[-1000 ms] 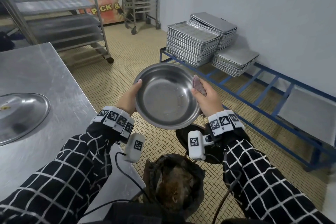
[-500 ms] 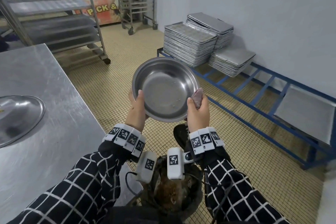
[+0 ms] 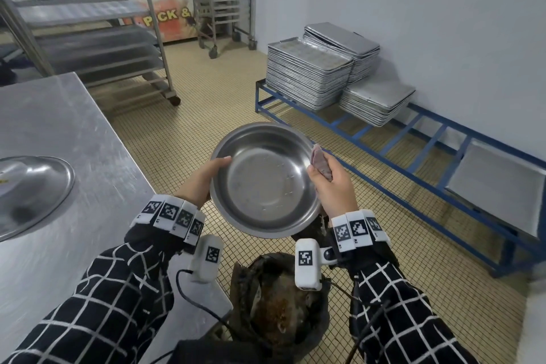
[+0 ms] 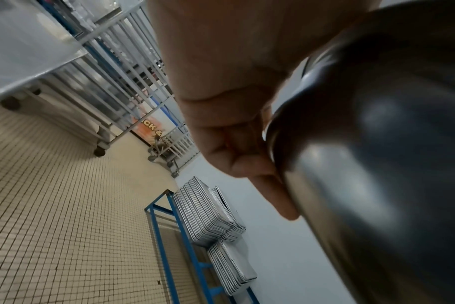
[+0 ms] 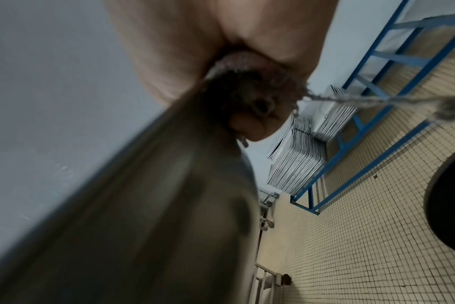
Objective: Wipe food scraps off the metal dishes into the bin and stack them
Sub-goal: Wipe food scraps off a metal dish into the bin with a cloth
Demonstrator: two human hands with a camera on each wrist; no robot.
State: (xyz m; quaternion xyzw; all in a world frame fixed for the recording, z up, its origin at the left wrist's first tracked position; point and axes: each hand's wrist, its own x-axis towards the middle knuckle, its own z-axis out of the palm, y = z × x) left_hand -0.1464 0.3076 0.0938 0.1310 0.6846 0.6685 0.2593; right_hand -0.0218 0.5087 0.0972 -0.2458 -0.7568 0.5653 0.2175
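Observation:
A round metal bowl (image 3: 263,183) hangs in the air above the black-lined bin (image 3: 280,307), its inside facing me and nearly free of scraps. My left hand (image 3: 204,177) grips its left rim, thumb over the edge; in the left wrist view the fingers (image 4: 268,185) lie under the bowl's outer wall (image 4: 377,164). My right hand (image 3: 331,183) pinches a pinkish-grey cloth (image 3: 320,161) against the right rim; the right wrist view shows that cloth (image 5: 252,82) bunched between thumb and fingers at the bowl's edge (image 5: 143,195). A second metal dish (image 3: 29,192) lies on the steel table.
The steel table (image 3: 97,139) fills the left. Stacks of baking trays (image 3: 307,74) sit on a low blue rack (image 3: 413,151) along the right wall. Wheeled tray racks (image 3: 97,23) stand at the back. Tiled floor lies between.
The bowl has come back towards me and tipped flatter over the bin. My right hand with the cloth rose along the right rim, and my left hand slid up the left rim.

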